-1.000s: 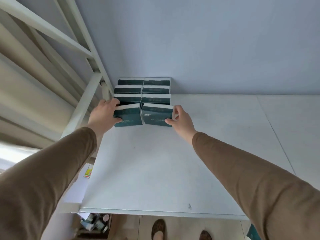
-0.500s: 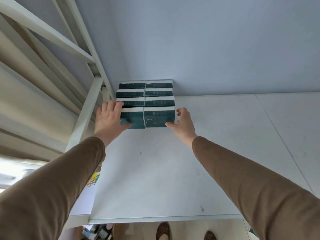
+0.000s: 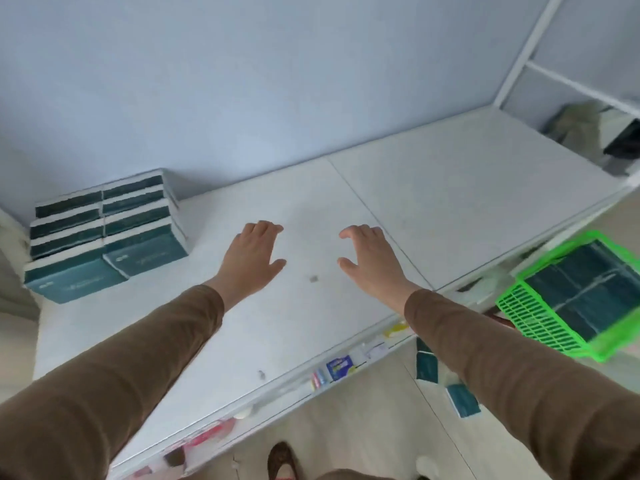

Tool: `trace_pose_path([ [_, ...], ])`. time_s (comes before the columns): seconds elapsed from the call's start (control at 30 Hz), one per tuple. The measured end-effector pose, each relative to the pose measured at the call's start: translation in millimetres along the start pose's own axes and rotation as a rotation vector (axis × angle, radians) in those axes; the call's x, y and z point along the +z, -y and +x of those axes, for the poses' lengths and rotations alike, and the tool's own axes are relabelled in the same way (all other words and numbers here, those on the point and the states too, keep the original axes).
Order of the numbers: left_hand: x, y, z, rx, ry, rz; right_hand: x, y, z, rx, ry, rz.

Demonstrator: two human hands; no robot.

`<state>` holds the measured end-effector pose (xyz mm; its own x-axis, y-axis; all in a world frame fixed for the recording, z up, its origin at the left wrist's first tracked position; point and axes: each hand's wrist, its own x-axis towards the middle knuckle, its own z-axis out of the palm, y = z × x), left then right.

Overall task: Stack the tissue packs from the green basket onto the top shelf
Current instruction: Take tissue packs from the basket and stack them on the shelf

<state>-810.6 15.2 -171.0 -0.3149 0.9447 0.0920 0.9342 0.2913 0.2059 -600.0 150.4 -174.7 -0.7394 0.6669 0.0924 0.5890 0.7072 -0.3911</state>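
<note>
Dark teal tissue packs [image 3: 104, 233] with white edges stand in two rows at the far left of the white top shelf [image 3: 450, 202], against the wall. My left hand [image 3: 254, 258] hovers over the shelf's middle, fingers relaxed, holding nothing. My right hand [image 3: 369, 259] hovers beside it, likewise empty with fingers spread. The green basket [image 3: 540, 323] sits lower at the right edge and holds several more teal packs [image 3: 585, 292]. Two further teal packs [image 3: 462, 400] show below the shelf, partly hidden by my right sleeve.
The pale blue wall [image 3: 277, 81] runs behind the shelf. A white frame post [image 3: 523, 53] rises at the back right. Small colourful items [image 3: 337, 367] lie on a lower shelf under the front edge. My feet [image 3: 282, 460] stand on the pale floor below.
Both hands let go of the front two packs and drew back to the right, over the shelf's middle. The view swung right, bringing the green basket into sight.
</note>
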Motion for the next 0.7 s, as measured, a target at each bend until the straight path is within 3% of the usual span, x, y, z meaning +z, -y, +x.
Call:
trace_pose_path([
  [0.37,103,-332,61,0.310,0.066,-0.152,-117,-273,-175,0.244,-0.049,-0.057],
  [0.7,196,-511,134,0.350,0.210,-0.204,-160,-466,-226,0.472,0.009,0.012],
])
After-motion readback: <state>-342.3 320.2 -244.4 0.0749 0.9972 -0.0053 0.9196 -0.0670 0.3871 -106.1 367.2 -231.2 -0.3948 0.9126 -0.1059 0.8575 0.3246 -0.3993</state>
